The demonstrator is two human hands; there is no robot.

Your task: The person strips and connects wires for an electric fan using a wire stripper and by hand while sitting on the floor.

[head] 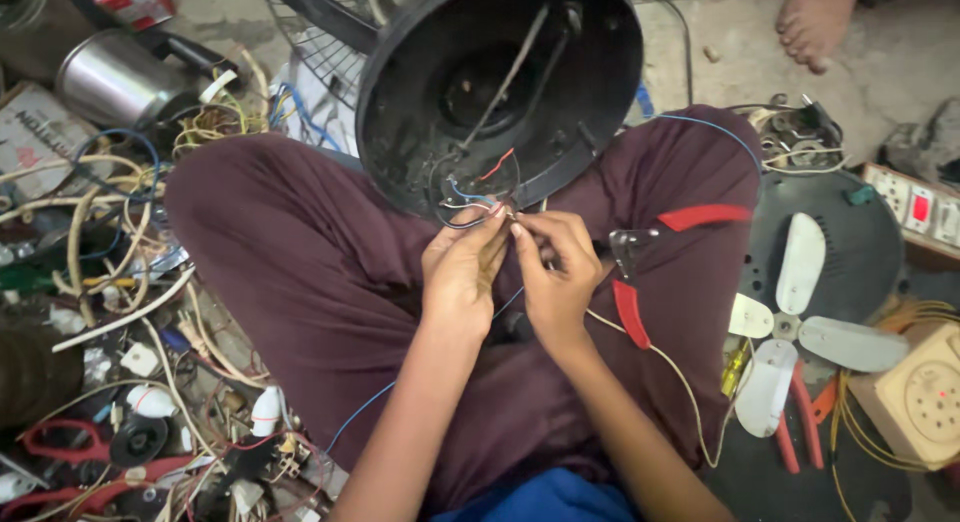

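Both hands, the left hand [462,272] and right hand [553,277], pinch thin wire ends [505,214] together over the lap, and those red, blue and white wires run up into the round black fan base [590,92], open and dusty inside.

I see the fan base [500,92] as matt black plastic, dusty inside. The trousers [300,272] look like soft maroon cloth. The pliers [640,272] have glossy red plastic grips. The pot [105,80] is shiny metal, the blades [800,322] smooth white plastic, and the floor [720,42] rough concrete.
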